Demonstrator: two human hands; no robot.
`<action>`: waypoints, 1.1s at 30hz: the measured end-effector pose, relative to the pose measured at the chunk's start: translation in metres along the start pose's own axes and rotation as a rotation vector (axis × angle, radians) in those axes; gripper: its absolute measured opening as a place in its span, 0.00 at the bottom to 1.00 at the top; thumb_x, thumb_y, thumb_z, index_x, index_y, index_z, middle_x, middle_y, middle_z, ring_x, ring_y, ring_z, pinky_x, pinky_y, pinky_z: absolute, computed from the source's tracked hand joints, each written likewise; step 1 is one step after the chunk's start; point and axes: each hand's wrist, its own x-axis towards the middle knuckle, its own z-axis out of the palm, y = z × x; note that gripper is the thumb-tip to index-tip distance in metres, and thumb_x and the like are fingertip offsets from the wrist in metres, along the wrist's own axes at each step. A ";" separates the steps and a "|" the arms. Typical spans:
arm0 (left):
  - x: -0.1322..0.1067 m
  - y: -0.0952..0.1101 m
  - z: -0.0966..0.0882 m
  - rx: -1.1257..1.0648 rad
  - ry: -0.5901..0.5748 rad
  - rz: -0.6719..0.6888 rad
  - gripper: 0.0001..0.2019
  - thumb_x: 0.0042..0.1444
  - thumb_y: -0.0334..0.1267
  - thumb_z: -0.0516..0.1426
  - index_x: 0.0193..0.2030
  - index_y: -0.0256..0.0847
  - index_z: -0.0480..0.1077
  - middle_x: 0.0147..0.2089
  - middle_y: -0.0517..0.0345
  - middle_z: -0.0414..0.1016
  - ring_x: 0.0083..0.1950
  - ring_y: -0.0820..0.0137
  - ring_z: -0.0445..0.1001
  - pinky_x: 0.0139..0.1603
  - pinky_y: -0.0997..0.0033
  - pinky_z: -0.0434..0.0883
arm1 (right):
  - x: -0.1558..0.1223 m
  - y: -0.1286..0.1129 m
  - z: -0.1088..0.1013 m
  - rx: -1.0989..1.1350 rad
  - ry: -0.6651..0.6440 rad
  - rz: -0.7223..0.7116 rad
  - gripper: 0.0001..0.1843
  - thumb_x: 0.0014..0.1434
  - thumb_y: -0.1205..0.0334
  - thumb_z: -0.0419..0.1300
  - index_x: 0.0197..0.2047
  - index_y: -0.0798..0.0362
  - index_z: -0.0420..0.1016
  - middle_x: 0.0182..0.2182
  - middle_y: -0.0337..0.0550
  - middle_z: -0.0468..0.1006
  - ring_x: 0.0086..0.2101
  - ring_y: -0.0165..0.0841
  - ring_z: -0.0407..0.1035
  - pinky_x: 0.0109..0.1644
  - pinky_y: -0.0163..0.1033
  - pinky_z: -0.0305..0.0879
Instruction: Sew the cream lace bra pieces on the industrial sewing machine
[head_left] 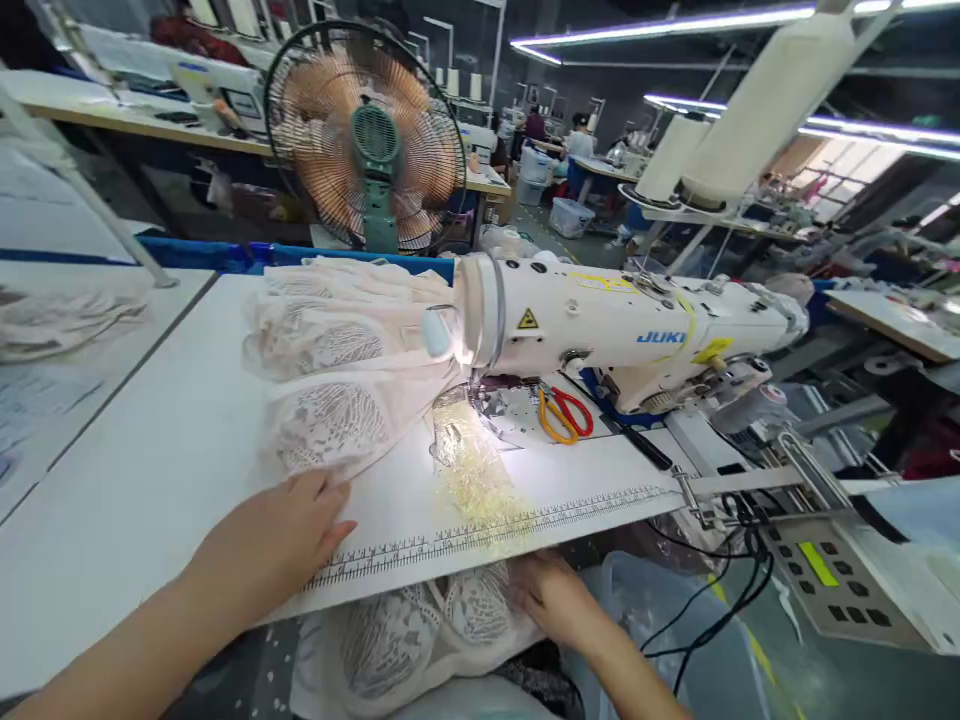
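My left hand (281, 535) lies flat on the white sewing table (150, 470), fingers stretched out, touching the near edge of a pile of pale lace fabric pieces (337, 360). My right hand (555, 600) is below the table's front edge, fingers curled on lace fabric (420, 640) that lies in my lap. A lace strip (469, 460) runs from under the needle of the white JUKI sewing machine (615, 330) toward me, lit by the machine lamp.
Orange-and-red scissors (566, 413) lie on the machine bed. A printed ruler (487, 535) runs along the table edge. A large fan (367, 140) stands behind the pile. A control panel (825, 580) and cables hang at right. People work at far tables.
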 end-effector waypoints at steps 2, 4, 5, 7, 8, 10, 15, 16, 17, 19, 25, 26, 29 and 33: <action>0.005 -0.009 0.005 0.066 0.011 -0.045 0.22 0.60 0.40 0.44 0.54 0.34 0.70 0.51 0.39 0.73 0.47 0.54 0.74 0.46 0.54 0.70 | 0.008 0.014 0.015 -0.079 0.073 0.134 0.20 0.57 0.62 0.56 0.52 0.52 0.75 0.50 0.54 0.76 0.52 0.50 0.67 0.55 0.50 0.62; 0.008 -0.016 0.013 0.062 0.075 -0.116 0.24 0.59 0.41 0.45 0.58 0.33 0.67 0.58 0.35 0.68 0.56 0.48 0.69 0.53 0.44 0.67 | 0.014 0.020 0.023 -0.126 0.082 0.162 0.21 0.58 0.60 0.55 0.54 0.55 0.73 0.51 0.55 0.75 0.54 0.49 0.66 0.55 0.49 0.62; 0.007 -0.017 0.018 0.047 0.122 -0.144 0.25 0.58 0.41 0.46 0.59 0.32 0.66 0.60 0.33 0.66 0.60 0.45 0.66 0.55 0.39 0.65 | 0.015 0.020 0.025 -0.141 0.082 0.162 0.21 0.59 0.59 0.54 0.53 0.56 0.73 0.50 0.55 0.76 0.53 0.49 0.66 0.55 0.48 0.63; -0.001 -0.012 0.032 -0.005 0.256 -0.156 0.25 0.58 0.41 0.46 0.59 0.30 0.66 0.62 0.30 0.65 0.63 0.42 0.62 0.55 0.34 0.63 | 0.013 0.019 0.025 -0.163 0.109 0.170 0.20 0.60 0.58 0.53 0.51 0.55 0.75 0.49 0.55 0.77 0.52 0.48 0.67 0.54 0.47 0.63; -0.008 -0.007 0.039 -0.051 0.350 -0.120 0.25 0.59 0.42 0.45 0.58 0.30 0.67 0.61 0.30 0.66 0.63 0.43 0.63 0.55 0.36 0.65 | 0.012 0.017 0.025 -0.172 0.129 0.177 0.19 0.60 0.58 0.52 0.50 0.55 0.75 0.48 0.55 0.77 0.52 0.48 0.67 0.53 0.47 0.64; -0.025 0.011 0.054 -0.192 0.544 0.035 0.23 0.61 0.43 0.44 0.56 0.34 0.69 0.59 0.37 0.69 0.60 0.50 0.67 0.55 0.48 0.69 | 0.008 0.014 0.024 -0.184 0.170 0.189 0.19 0.59 0.59 0.53 0.50 0.55 0.76 0.49 0.56 0.76 0.51 0.49 0.67 0.53 0.47 0.64; -0.060 0.056 0.078 -0.637 0.527 0.478 0.16 0.62 0.37 0.47 0.53 0.47 0.69 0.49 0.57 0.77 0.48 0.72 0.75 0.49 0.77 0.71 | 0.004 0.012 0.028 -0.174 0.216 0.190 0.16 0.53 0.63 0.59 0.46 0.54 0.78 0.47 0.54 0.76 0.50 0.48 0.67 0.52 0.46 0.64; -0.063 0.061 0.082 -0.700 0.468 0.516 0.16 0.62 0.37 0.47 0.52 0.47 0.69 0.47 0.57 0.78 0.46 0.72 0.75 0.47 0.78 0.72 | 0.004 0.012 0.030 -0.168 0.221 0.194 0.14 0.52 0.64 0.59 0.42 0.54 0.78 0.45 0.53 0.76 0.49 0.48 0.68 0.51 0.46 0.65; -0.064 0.064 0.086 -0.750 0.411 0.536 0.16 0.62 0.36 0.47 0.51 0.47 0.70 0.44 0.57 0.78 0.44 0.71 0.76 0.45 0.78 0.72 | 0.005 0.012 0.032 -0.161 0.226 0.200 0.11 0.51 0.66 0.59 0.39 0.55 0.79 0.42 0.53 0.77 0.47 0.47 0.69 0.50 0.46 0.65; -0.064 0.068 0.095 -0.819 0.294 0.535 0.15 0.61 0.37 0.47 0.48 0.46 0.72 0.40 0.57 0.78 0.40 0.71 0.76 0.42 0.77 0.73 | 0.006 0.010 0.035 -0.142 0.231 0.205 0.08 0.48 0.70 0.58 0.31 0.55 0.77 0.38 0.52 0.77 0.45 0.45 0.70 0.49 0.45 0.66; -0.055 0.068 0.110 -0.859 0.022 0.365 0.15 0.58 0.37 0.48 0.43 0.46 0.76 0.38 0.55 0.79 0.39 0.68 0.77 0.41 0.74 0.74 | 0.012 0.006 0.038 -0.082 0.222 0.186 0.21 0.49 0.70 0.59 0.49 0.56 0.73 0.48 0.54 0.75 0.52 0.45 0.67 0.55 0.45 0.64; -0.054 0.068 0.112 -0.855 0.003 0.338 0.16 0.57 0.37 0.48 0.43 0.45 0.76 0.39 0.54 0.80 0.40 0.67 0.78 0.43 0.72 0.74 | 0.015 0.007 0.036 -0.076 0.217 0.191 0.24 0.50 0.69 0.60 0.52 0.55 0.72 0.50 0.54 0.74 0.53 0.46 0.66 0.56 0.47 0.63; -0.049 0.067 0.118 -0.873 -0.010 0.301 0.16 0.55 0.39 0.49 0.43 0.46 0.77 0.40 0.54 0.81 0.42 0.65 0.79 0.45 0.69 0.75 | 0.025 0.014 0.030 -0.053 0.167 0.227 0.19 0.50 0.66 0.62 0.47 0.52 0.74 0.43 0.49 0.78 0.47 0.46 0.71 0.50 0.48 0.67; -0.043 0.062 0.134 -0.909 0.026 0.274 0.16 0.55 0.43 0.50 0.41 0.51 0.78 0.42 0.56 0.82 0.44 0.63 0.80 0.47 0.69 0.76 | 0.037 0.020 0.024 -0.011 0.118 0.267 0.12 0.48 0.66 0.65 0.39 0.54 0.77 0.32 0.43 0.79 0.34 0.39 0.74 0.38 0.41 0.70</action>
